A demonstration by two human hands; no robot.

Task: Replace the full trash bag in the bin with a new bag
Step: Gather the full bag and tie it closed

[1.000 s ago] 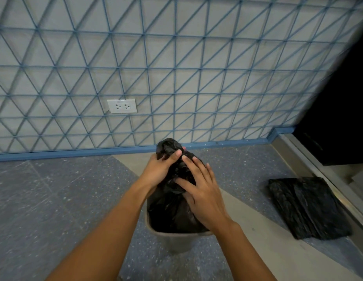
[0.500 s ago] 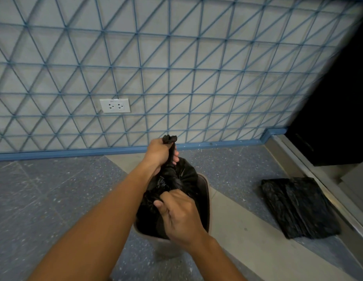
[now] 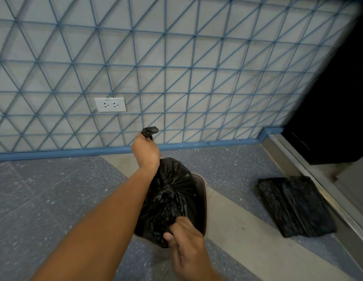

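Note:
A full black trash bag [image 3: 170, 191] sits in a small grey-brown bin [image 3: 204, 199] on the floor in front of me. My left hand [image 3: 145, 151] is closed around the bag's gathered neck, whose tip sticks out above my fist. My right hand [image 3: 185, 240] pinches the bag's plastic at the near rim of the bin. A folded black bag [image 3: 294, 205] lies flat on the floor to the right of the bin.
A wall with a blue triangle grid and a white double socket [image 3: 110, 104] stands just behind the bin. A dark cabinet or doorway [image 3: 337, 102] and a metal threshold strip [image 3: 326, 199] close off the right side.
My left hand has pulled the bag's neck higher, away from the bin. My right hand slid from the top of the bag down to the near rim and pinched the plastic there.

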